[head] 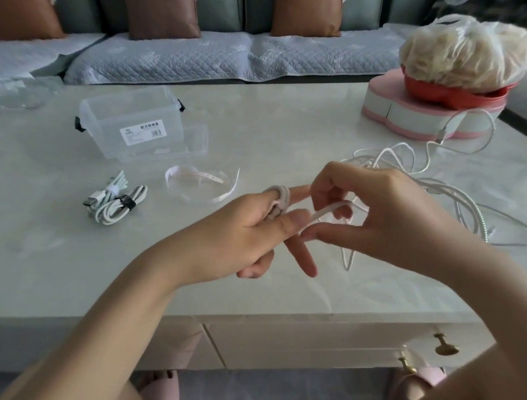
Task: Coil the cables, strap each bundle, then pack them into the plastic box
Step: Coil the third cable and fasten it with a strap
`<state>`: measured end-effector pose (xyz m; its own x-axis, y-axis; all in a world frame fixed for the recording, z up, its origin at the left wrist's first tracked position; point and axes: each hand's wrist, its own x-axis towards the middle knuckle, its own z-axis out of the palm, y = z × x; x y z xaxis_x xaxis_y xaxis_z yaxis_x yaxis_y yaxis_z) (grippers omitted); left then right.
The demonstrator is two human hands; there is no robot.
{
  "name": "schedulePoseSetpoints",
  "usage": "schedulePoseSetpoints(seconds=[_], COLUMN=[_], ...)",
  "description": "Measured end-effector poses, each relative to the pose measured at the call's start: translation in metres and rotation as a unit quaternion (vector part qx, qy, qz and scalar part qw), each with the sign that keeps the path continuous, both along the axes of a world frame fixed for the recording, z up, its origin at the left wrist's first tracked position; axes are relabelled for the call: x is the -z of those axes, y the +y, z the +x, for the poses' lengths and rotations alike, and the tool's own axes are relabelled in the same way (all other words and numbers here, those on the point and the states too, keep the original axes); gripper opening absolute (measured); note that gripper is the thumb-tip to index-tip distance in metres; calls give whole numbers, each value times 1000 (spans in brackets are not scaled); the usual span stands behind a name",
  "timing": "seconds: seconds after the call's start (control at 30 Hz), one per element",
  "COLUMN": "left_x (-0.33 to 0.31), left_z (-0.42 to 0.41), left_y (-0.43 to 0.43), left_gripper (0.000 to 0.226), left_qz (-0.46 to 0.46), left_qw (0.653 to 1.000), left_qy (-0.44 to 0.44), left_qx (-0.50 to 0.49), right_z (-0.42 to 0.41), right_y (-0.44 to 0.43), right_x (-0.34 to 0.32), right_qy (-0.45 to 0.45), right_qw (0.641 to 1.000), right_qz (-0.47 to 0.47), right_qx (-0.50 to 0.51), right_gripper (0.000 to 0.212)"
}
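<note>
Nearby, two strapped bundles (115, 199), one plastic box (136, 127), one cable (329, 209) half-wound

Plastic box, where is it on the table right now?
In the head view, the plastic box stands on the far left part of the table, just behind the two strapped cable bundles and the loose straps.

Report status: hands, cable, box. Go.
Hands: left hand has white cable looped round its fingers; right hand pinches it. Two strapped bundles lie outside plastic box. Loose tangle at right.
</note>
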<state>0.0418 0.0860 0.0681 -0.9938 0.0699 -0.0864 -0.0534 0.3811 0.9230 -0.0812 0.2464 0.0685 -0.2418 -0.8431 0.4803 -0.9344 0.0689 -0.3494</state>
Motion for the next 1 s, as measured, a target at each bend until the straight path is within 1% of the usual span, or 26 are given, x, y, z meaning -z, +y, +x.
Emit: schedulePoseSetpoints(seconds=[0.07,0.17,0.23,0.33,0.37,0.43,0.53,0.6,0.67,0.73,0.87,1.0], left_x=[-1,-3,-3,-2,-3,-3,-3,-1,0,1,-1,-2], left_z=[0,1,1,1,1,1,0,-1,-1,-2,-1,-1], left_y=[0,0,1,5,5,5,6,7,6,5,4,1], left_gripper=[50,46,46,29,26,28,32,38,40,40,43,44], left_qz=[8,17,33,56,59,54,30,22,21,36,93,134], left_qw=[1000,1000,999,998,998,998,999,999,998,998,992,987], left_qy=[3,-2,-13,5,13,22,14,7,10,8,1,28], left_qx=[9,21,23,27,28,34,42,50,54,59,83,83], right_z=[1,0,0,3,4,5,5,5,4,4,4,7], right_y=[1,1,2,4,4,5,5,4,2,0,-3,-5], right_x=[-2,-3,-4,-3,-2,-1,0,0,0,-1,-4,-3], right_qy=[-47,-100,-139,-184,-191,-197,-174,-137,-124,-131,-167,-223], right_qw=[999,994,988,980,979,977,982,989,991,990,983,970], right_qz=[-7,-31,-42,-45,-43,-35,-24,-15,-9,-12,-16,-26], right_qx=[-21,-40,-44,-54,-60,-69,-69,-50,-41,-43,-68,-95], right_gripper=[27,15,11,16,21,29,32,29,20,18,12,7])
